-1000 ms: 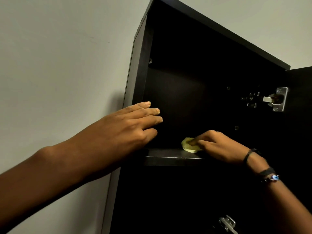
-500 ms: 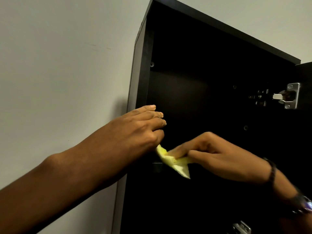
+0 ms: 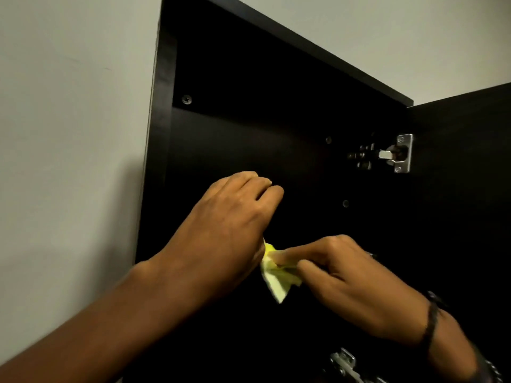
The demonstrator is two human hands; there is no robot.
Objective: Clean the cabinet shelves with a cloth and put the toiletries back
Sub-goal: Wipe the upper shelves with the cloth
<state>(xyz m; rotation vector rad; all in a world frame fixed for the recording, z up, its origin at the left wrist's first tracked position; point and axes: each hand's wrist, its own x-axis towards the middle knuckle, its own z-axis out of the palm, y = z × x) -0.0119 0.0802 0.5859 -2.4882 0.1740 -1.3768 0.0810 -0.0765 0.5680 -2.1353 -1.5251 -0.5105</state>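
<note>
The left hand (image 3: 229, 230) reaches in from the lower left, back toward the camera, in front of the open dark cabinet (image 3: 249, 78). Its fingers are curled in at the knuckles, and the fingertips and thumb are turned away from view. The yellow cloth (image 3: 276, 280) runs in behind the edge of this palm, so I cannot tell whether the left hand has hold of it or only lies against it.

The right hand (image 3: 345, 277) comes in from the lower right and pinches the cloth. The forefinger lies stretched along the top of the fabric, the thumb is tucked under it, and the other fingers are folded. The cloth is bunched between the two hands in front of the cabinet opening, and one loose corner hangs down to a point.

The inside of the cabinet is nearly black. The shelves cannot be made out in it, and the hands and forearms cover the middle of the opening. Only a screw (image 3: 187, 99) near the upper left corner and two small round holes (image 3: 328, 139) on the right inner wall catch any light.

The door (image 3: 456, 161) stands open on the right and is cut off by the frame edge. A metal hinge (image 3: 398, 153) joins it to the cabinet. A second hinge (image 3: 343, 363) shows at the bottom, blurred and partly out of frame.

A dark bracelet (image 3: 431, 322) circles the right wrist. Another band lower on that arm is cropped at the corner and too blurred to read. The pale wall (image 3: 69, 134) fills the left side and continues above the cabinet.
</note>
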